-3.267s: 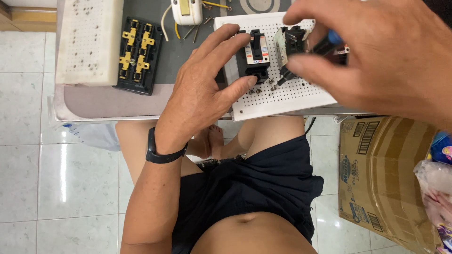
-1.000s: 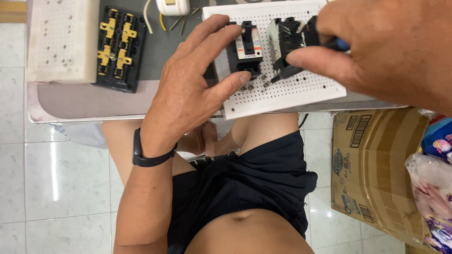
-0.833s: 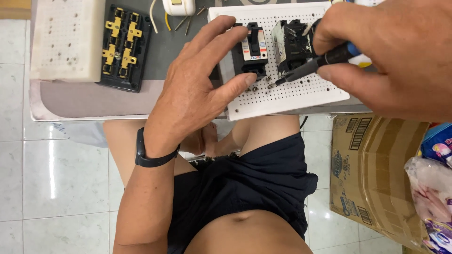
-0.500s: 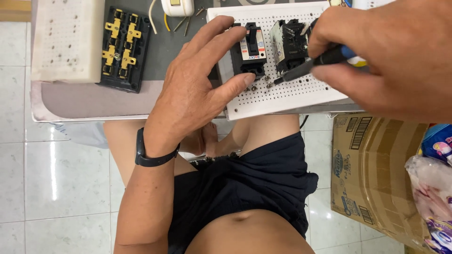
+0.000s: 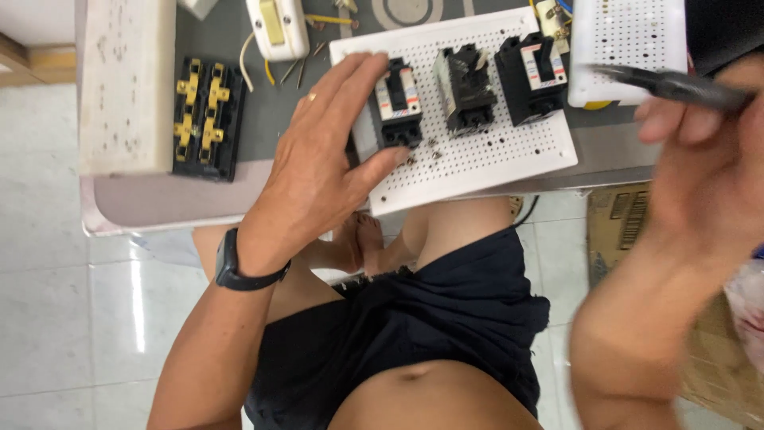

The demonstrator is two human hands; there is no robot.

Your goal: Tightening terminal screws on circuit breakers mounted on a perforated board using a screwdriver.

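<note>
Bright, even daylight; a window glare streak lies on the floor tiles. The right hand is motion-blurred, the left hand sharp.

perforated board: white matt plastic; breakers: black plastic; floor tiles: glossy

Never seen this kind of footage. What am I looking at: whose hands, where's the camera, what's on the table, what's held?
One view only: a camera on a person's head, looking down at their own bare hands and lap. On the grey table lies a white perforated plastic board carrying three black circuit breakers. The left hand, with a black wristband, presses on the board beside the leftmost breaker. The right hand, blurred and lifted off the board, holds a dark slim tool. Farther left sits a black block with yellow terminals.
</note>
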